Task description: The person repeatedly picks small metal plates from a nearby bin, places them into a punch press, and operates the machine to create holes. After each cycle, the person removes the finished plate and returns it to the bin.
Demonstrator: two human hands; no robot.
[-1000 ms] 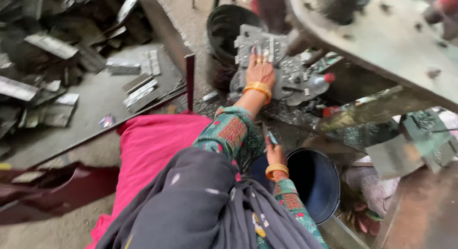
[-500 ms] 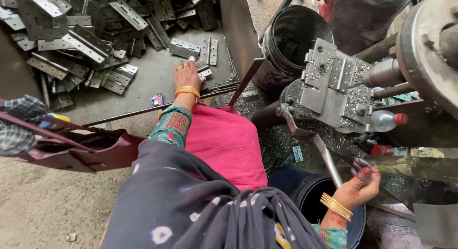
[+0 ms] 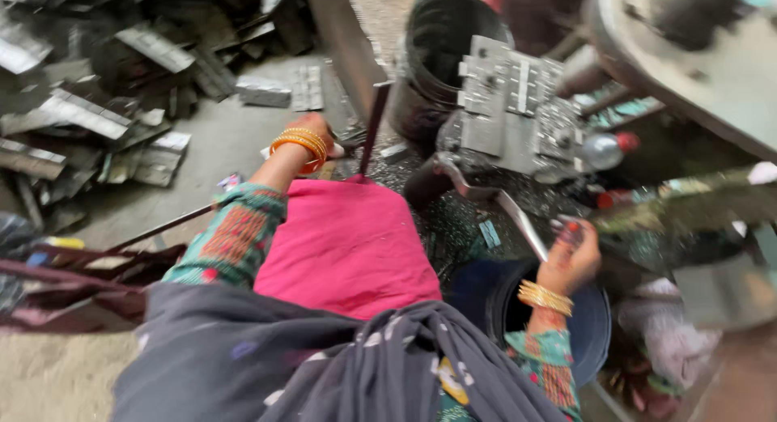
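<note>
My left hand (image 3: 312, 131) reaches out to the far left, mostly hidden behind my wrist with its orange bangles, down at the flat grey tray floor (image 3: 218, 147) where a loose heap of stamped grey metal strips (image 3: 89, 106) lies; two flat blanks (image 3: 306, 86) sit just beyond it, and I cannot tell whether my fingers are apart or closed on anything. My right hand (image 3: 571, 256) is on the near right, fingers curled together around what looks like a small dark piece, though the blur keeps me from saying what it is. It hovers just beside the slanted silver metal chute (image 3: 518, 220) and above the round dark blue bucket (image 3: 599, 325). Beyond it stands the grey steel press die block (image 3: 510, 106), with a tall black drum (image 3: 441, 58) behind it, and metal swarf glitters on the table (image 3: 453, 220) around its base. My pink-covered lap (image 3: 348, 244) sits between the two arms. I judge the main risk to be my split attention: with both arms stretched wide apart, my right hand is close to the die, and a finger drifting into it could be crushed. The strips look sharp-edged, so a blind grab at the heap could cut my left hand. My loose dark scarf (image 3: 324, 365) and bangles could also snag on the machine.
</note>
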